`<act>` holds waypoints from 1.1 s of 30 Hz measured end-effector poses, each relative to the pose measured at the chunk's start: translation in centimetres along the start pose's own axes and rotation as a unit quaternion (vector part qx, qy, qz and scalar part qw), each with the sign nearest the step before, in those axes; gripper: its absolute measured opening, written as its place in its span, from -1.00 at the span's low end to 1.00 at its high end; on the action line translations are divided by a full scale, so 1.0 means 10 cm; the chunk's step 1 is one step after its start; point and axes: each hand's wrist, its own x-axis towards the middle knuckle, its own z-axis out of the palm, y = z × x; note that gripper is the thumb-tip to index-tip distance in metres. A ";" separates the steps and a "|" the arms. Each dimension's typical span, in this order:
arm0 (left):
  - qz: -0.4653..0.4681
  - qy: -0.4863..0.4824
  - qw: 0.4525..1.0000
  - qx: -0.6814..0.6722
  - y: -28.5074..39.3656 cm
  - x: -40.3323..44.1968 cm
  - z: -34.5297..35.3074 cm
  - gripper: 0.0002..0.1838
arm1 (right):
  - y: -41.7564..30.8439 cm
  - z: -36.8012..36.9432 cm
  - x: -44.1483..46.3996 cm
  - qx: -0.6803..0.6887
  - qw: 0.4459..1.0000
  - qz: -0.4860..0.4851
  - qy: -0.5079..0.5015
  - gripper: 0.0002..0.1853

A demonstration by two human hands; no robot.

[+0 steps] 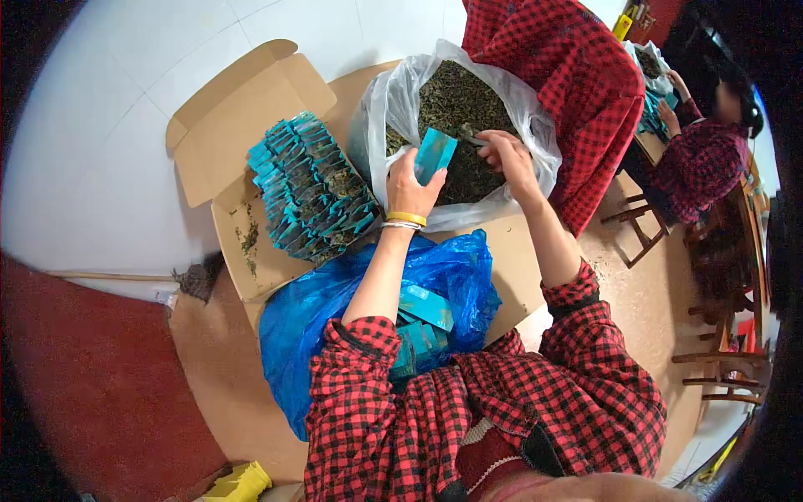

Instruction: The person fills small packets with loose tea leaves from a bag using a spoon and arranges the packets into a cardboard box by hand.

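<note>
My left hand (410, 191) is closed on a small teal packet (436, 151), held upright over the near left rim of a clear plastic bag (383, 109). Dried dark green leaves, like loose tea (456, 94), fill this bag. Over the leaves, my right hand (512, 161) grips a small scoop (475, 137), its head to the right of the packet and apart from it. Leaf seems to lie on the scoop. To the left, rows of teal packets (308, 188) with leaf at their tops stand packed together in an open cardboard box (230, 219).
A blue plastic bag (293, 335) with flat teal packets (427, 306) lies below my left forearm. Red-and-black checked cloth (577, 75) borders the leaf bag. Stray leaf (248, 238) lies in the box. Another person (703, 163) sits at the upper right, near wooden stools (640, 226).
</note>
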 end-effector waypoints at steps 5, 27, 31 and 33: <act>0.007 -0.009 1.000 -0.009 0.01 0.00 -0.05 -0.37 | -0.11 -0.01 0.00 0.017 1.000 -0.002 -0.007 -0.60; 0.027 -0.068 0.997 -0.008 0.05 -0.03 -0.15 -0.37 | -0.40 0.17 -0.12 -0.297 0.918 -0.261 -0.005 -0.70; 0.000 -0.065 0.998 -0.007 0.07 -0.04 -0.15 -0.38 | -0.31 -0.04 -0.10 -0.299 0.948 -0.103 -0.048 -0.70; -0.008 -0.061 0.998 -0.010 0.06 -0.04 -0.17 -0.38 | -0.22 -0.03 -0.09 -0.308 0.946 -0.052 -0.088 -0.68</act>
